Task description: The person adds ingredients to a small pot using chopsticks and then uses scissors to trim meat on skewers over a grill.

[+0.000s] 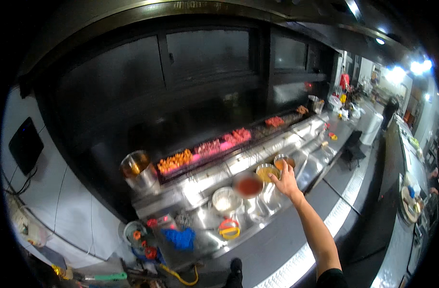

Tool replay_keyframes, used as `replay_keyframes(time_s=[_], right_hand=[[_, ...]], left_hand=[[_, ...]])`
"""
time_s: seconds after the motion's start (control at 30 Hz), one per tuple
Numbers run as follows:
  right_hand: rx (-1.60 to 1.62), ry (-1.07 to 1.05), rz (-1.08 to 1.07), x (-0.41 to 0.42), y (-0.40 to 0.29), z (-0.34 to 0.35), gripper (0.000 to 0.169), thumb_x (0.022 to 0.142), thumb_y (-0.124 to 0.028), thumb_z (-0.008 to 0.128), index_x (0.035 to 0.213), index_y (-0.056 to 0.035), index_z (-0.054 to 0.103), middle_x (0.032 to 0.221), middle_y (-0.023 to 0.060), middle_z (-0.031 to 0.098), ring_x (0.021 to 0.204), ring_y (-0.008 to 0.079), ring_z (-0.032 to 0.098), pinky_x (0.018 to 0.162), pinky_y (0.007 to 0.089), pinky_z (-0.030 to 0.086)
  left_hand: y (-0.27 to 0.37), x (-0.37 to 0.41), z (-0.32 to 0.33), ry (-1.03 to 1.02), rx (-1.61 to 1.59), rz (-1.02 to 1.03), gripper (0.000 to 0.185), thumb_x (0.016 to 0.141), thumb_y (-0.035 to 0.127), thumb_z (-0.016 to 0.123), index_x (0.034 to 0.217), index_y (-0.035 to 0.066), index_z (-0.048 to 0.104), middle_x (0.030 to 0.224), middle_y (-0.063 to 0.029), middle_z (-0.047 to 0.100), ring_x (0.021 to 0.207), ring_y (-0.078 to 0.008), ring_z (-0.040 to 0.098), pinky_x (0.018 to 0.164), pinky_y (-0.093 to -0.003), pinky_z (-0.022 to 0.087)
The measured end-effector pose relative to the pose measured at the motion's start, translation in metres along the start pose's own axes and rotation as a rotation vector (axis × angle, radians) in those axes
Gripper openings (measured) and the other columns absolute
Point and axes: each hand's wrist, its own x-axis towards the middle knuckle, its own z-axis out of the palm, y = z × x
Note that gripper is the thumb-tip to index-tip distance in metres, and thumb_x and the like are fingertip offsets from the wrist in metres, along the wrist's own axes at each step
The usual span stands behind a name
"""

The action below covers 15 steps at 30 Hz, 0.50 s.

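My right hand reaches over the steel counter, thumb spread away from the fingers. Its fingertips overlap the near edge of a metal bowl of orange contents; whether they touch it I cannot tell. The thumb lies by the rim of a bowl with yellowish sauce. Farther left are a blurred bowl of red sauce or seasoning and a pale-lined bowl. Behind them, a long narrow charcoal-style grill carries orange-brown skewered pieces, pinkish meat and redder meat. My left hand is out of view.
A steel pot stands at the grill's left end. Red and yellow rings and a blue cloth or glove lie on the counter. A gas cylinder stands below left. A black chair is right; another counter runs along the far right.
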Motion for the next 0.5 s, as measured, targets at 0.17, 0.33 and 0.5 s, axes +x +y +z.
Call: replay_keyframes(time_s=[0.17,0.33,0.5], right_hand=[[-0.223,-0.273,0.297,0.127,0.034,0.049,0.109,0.069,-0.074,0.052,0.144,-0.0072,0.009,0.138,0.0283,0.029,0.129,0.0418,0.029,0.102,0.0579,0.024],[-0.399,-0.588,0.21,0.161,0.032,0.104,0.117,0.067,-0.073,0.057,0.144,-0.0112,-0.007,0.133,0.0309,0.035,0.124,0.0424,0.036,0.102,0.0538,0.029],[-0.431,-0.39,0.118,0.164,0.053,0.151,0.086,0.074,-0.019,0.063,0.141,-0.0058,0.011,0.108,0.0271,0.051,0.094,0.0384,0.058,0.076,0.0477,0.05]], left_hand=[[-0.022,0.049,0.174,-0.117,0.199,0.058,0.034,0.089,0.033,0.051,0.06,0.018,0.043,0.05,0.0025,0.037,0.04,-0.0099,0.036,0.036,-0.0245,0.03],[-0.042,0.062,0.312,-0.237,0.393,0.116,0.034,0.09,0.033,0.051,0.061,0.017,0.044,0.051,0.0018,0.039,0.041,-0.0106,0.037,0.036,-0.0253,0.031],[-0.069,0.054,0.387,-0.28,0.506,0.138,0.034,0.09,0.034,0.05,0.062,0.016,0.045,0.052,0.0011,0.041,0.043,-0.0114,0.039,0.037,-0.026,0.032]])
